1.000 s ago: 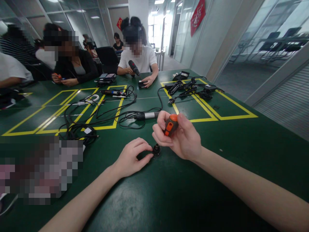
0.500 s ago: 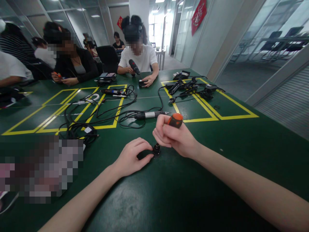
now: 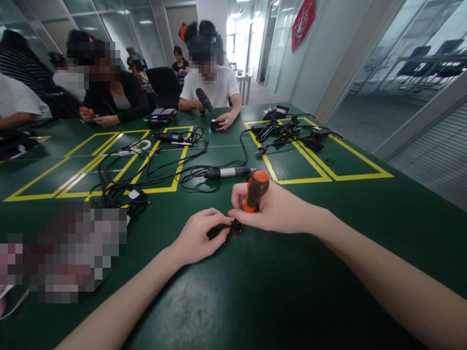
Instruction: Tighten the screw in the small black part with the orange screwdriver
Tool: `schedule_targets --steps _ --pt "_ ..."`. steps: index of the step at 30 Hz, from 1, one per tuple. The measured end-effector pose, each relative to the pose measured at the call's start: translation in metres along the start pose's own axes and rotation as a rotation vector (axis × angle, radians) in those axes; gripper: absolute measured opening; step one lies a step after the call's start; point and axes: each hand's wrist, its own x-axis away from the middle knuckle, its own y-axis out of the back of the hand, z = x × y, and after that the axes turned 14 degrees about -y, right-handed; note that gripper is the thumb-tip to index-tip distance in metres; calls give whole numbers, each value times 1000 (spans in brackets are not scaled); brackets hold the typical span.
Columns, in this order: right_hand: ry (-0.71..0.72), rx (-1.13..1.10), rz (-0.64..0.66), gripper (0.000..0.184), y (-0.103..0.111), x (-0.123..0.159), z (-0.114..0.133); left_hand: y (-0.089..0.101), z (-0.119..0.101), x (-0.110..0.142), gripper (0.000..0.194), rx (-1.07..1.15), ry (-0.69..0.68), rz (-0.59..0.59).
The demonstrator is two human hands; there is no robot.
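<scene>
A small black round part (image 3: 237, 228) stands on the green table (image 3: 277, 291) in front of me. My left hand (image 3: 199, 238) pinches it from the left, thumb and fingers curled around its side. My right hand (image 3: 273, 209) is closed around an orange-and-black screwdriver handle (image 3: 255, 190), held upright directly above the part. The screwdriver's tip is hidden behind my fingers, so contact with the part cannot be seen.
Black cables and a silver-black tool (image 3: 226, 172) lie just beyond my hands among yellow tape lines (image 3: 292, 181). More cables and adapters (image 3: 288, 131) sit at the far right. Other people sit at the far side; one holds a black tool (image 3: 203, 99). A blurred patch (image 3: 62, 253) is at left.
My right hand has turned the screwdriver upright and lowered it onto the black part. My left hand has stayed on the part.
</scene>
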Motion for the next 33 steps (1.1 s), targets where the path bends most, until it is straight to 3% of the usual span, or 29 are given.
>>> schedule_targets --steps 3,13,21,27,31,33 --pt "13 -40 29 9 -1 0 -1 0 1 1 15 10 3 -1" --pt "-42 -32 58 20 6 2 4 -1 2 2 14 10 11 -4" --pt "-63 -27 82 10 3 2 3 -1 1 0 13 -6 -21 40" --pt "-59 -49 100 14 4 2 2 -2 1 1 6 -43 2 25" --pt "-43 -45 102 16 3 2 2 -2 1 2 30 -40 20 29" --pt "-27 -43 99 15 1 2 2 -2 1 1 29 -34 -10 78"
